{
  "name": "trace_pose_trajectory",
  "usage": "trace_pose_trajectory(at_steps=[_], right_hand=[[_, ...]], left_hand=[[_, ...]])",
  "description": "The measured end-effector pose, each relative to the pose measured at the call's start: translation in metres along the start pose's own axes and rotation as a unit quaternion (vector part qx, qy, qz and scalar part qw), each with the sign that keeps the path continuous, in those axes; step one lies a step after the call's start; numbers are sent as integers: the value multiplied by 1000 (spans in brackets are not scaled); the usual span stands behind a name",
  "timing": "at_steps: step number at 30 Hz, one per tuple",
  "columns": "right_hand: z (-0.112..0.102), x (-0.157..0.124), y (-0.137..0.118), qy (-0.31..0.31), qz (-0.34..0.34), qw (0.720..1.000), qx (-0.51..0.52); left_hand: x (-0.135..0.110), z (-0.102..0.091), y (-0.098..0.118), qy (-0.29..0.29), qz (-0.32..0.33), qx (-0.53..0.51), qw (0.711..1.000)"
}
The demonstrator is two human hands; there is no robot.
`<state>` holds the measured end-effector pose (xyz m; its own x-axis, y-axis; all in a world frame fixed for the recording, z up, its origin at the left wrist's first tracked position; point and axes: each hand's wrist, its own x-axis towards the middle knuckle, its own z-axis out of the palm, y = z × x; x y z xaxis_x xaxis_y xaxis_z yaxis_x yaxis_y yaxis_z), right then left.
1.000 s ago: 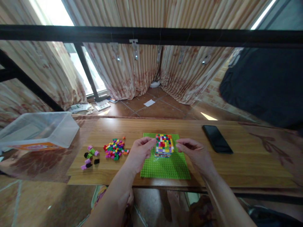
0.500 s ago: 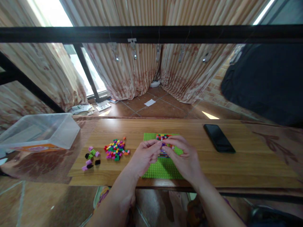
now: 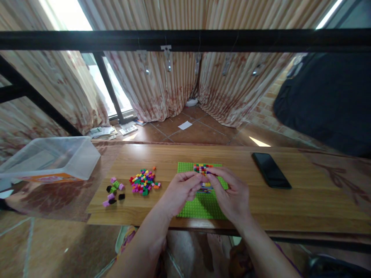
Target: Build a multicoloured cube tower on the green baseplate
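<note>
A green studded baseplate (image 3: 199, 208) lies on the wooden table, carrying a block of multicoloured toy bricks (image 3: 206, 187) built up in rows. Over this build my left hand (image 3: 182, 191) is closed, thumb and forefinger pinched together. My right hand (image 3: 233, 193) comes in from the other side, its thumb and forefinger also closed, the fingertips of both hands meeting. Whatever sits between the fingertips is too small and covered to make out. The hands hide part of the build. Left of them is a heap of small loose bricks (image 3: 144, 180) in many colours.
Larger pink, green and black pieces (image 3: 115, 184) lie at the table's left end. A black phone (image 3: 271, 170) rests on the right of the wooden table (image 3: 165, 154). A clear plastic bin (image 3: 81, 154) stands beyond the left end. A dark bar (image 3: 185, 40) crosses above.
My fingertips have shifted slightly over the brick build, and a small purple bit seen between them earlier is now less visible. The whole view has moved a little; the loose bricks stay put.
</note>
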<state>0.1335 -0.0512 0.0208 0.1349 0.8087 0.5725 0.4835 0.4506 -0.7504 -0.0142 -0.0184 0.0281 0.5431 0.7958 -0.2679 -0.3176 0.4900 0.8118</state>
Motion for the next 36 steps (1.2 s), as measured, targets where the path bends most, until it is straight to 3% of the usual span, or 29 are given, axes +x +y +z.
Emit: trace_pose_trajectory(at_steps=[4,8,15,23,36], right_hand=[[-13,5,13,21,44,998,29],[-22,6,19,-59,50,997,7],[-27,0,21,-122,-8,989,-88],[-31,1,24,-130,-80,979,-136],[-33,2,22,-137,-119,970,-159]], left_hand=[[1,-8,5,64,17,-10,998],[2,-12,6,91,20,-12,996],[1,-11,6,101,20,-11,995],[1,-14,7,108,21,-4,994],[1,-14,6,110,23,0,994]])
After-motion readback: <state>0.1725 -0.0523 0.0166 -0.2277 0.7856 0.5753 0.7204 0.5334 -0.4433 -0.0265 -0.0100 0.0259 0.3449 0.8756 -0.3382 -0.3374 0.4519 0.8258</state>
